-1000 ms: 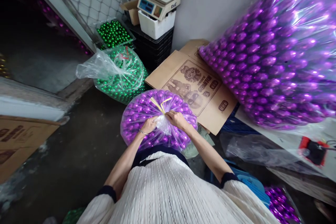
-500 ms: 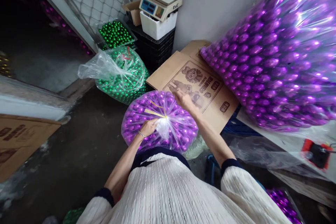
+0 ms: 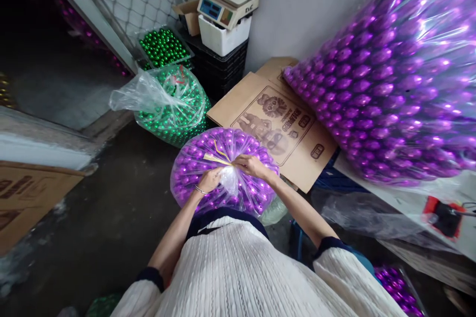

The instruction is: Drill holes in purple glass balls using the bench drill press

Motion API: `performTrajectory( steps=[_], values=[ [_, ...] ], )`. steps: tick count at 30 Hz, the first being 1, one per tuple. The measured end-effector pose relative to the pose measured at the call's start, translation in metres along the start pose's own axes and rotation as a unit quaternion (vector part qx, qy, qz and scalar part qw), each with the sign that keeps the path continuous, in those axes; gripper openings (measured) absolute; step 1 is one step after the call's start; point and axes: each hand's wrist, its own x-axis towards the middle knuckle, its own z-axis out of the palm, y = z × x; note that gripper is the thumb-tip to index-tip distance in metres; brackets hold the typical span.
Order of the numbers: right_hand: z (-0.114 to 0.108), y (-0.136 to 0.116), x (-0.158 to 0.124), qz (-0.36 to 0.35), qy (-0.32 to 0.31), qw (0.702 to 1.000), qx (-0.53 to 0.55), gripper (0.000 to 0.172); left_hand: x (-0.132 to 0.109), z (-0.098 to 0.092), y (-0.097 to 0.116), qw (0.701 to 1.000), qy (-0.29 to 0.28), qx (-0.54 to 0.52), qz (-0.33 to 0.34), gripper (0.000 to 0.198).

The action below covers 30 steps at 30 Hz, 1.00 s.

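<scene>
A clear plastic bag (image 3: 191, 161) full of shiny purple balls stands right in front of my body, its mouth gathered at the top. My left hand (image 3: 210, 180) is closed on the bunched plastic neck (image 3: 229, 181). A yellow tie (image 3: 216, 160) circles the neck, with loose ends pointing up and to the left. My right hand (image 3: 251, 165) pinches at the tie on the right of the neck, close to the left fingertips. The fingers partly hide where the tie wraps round.
Flat cardboard (image 3: 275, 124) lies just beyond the bag, and a big bag of purple balls (image 3: 372, 89) rises at right. Behind at left are a bag of green balls (image 3: 171, 114) and a scale (image 3: 228, 2) on a white box. More cardboard (image 3: 33, 198) is at far left.
My right hand has come left and down from above the cardboard to the bag's neck and now pinches the yellow tie. My left hand keeps its hold.
</scene>
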Motion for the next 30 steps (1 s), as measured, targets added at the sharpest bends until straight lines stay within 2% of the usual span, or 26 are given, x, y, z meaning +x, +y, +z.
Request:
performTrajectory(
  steps=[7,11,13,16,19,21,24,27,30],
  values=[
    [-0.014,-0.004,0.014,-0.074,-0.094,0.980,-0.161,0.032,-0.002,0.003,0.001,1.000,0.006,0.001,0.007,0.036],
    [-0.031,-0.006,0.040,-0.159,-0.132,0.953,-0.224,0.037,0.004,0.004,0.005,0.999,0.023,0.021,-0.023,0.035],
    [-0.045,-0.003,0.058,-0.172,-0.132,0.950,-0.226,0.037,0.008,0.002,0.007,0.999,0.029,0.036,-0.027,0.033],
    [-0.068,0.003,0.078,-0.110,-0.089,0.969,-0.203,0.036,0.012,-0.005,0.007,0.999,0.020,0.044,-0.005,0.035],
    [-0.080,0.013,0.083,-0.008,-0.042,0.994,-0.098,0.033,0.009,-0.008,0.006,0.999,0.009,0.051,-0.010,0.038],
    [-0.078,0.019,0.075,0.020,-0.085,0.996,0.007,0.029,0.006,-0.007,0.005,0.998,0.005,0.052,-0.017,0.039],
    [-0.058,0.023,0.059,0.025,-0.174,0.978,0.113,0.022,0.004,-0.005,0.005,0.999,0.007,0.046,-0.015,0.039],
    [-0.036,0.020,0.048,0.029,-0.169,0.975,0.139,0.024,0.004,-0.006,0.006,0.999,0.007,0.043,-0.014,0.038],
    [-0.025,0.017,0.046,0.021,-0.172,0.971,0.166,0.023,0.004,-0.008,0.006,0.999,-0.004,0.032,0.001,0.039]
  ],
)
